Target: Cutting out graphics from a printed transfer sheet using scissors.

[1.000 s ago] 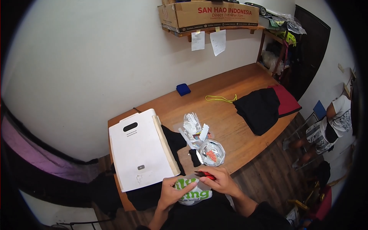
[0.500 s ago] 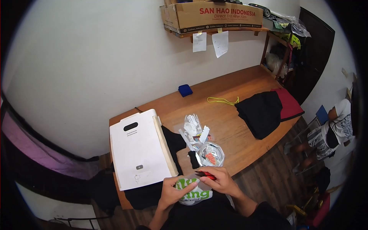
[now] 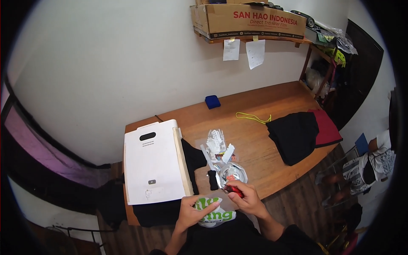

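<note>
Hands hardly moved since a second ago: the left hand (image 3: 192,211) still presses flat, fingers apart, on the green-and-white print (image 3: 212,214) at the tabletop's (image 3: 255,140) near edge, while the right hand (image 3: 248,199) stays clamped on a red cutter (image 3: 233,189) beside it.

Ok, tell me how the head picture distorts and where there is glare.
Head view: fisheye bends the wooden table edges and wall lines toward the black rim; soft, even daylight; mild glare on the clear plastic wrapper near the right hand; corners are dark.
</note>
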